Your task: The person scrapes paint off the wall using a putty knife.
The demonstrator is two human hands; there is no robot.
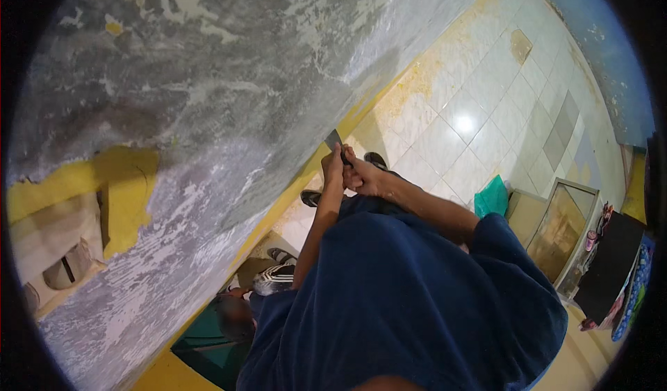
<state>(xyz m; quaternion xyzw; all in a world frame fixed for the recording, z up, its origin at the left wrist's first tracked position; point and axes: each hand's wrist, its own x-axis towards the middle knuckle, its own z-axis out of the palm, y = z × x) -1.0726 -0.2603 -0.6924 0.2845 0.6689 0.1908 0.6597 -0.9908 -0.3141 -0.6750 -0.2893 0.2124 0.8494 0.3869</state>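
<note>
My left hand (334, 168) and my right hand (363, 175) are close together in front of my body, both on a scraper with a dark handle (346, 156). Its flat metal blade (333, 138) points up and away, at or very near the lower part of the wall (208, 89); whether it touches cannot be told. Grey and whitish patches of worn paint cover this wall, with yellow paint (127, 198) left around a recess. Along the wall's foot runs a yellow band (359, 112). My fingers hide most of the handle.
Another person (273, 279) is low down by the wall at lower left, near a dark green object (208, 339). Paint dust and flakes lie on the white floor tiles (479, 83). A green bag (491, 197) and a framed cabinet (563, 224) stand at right.
</note>
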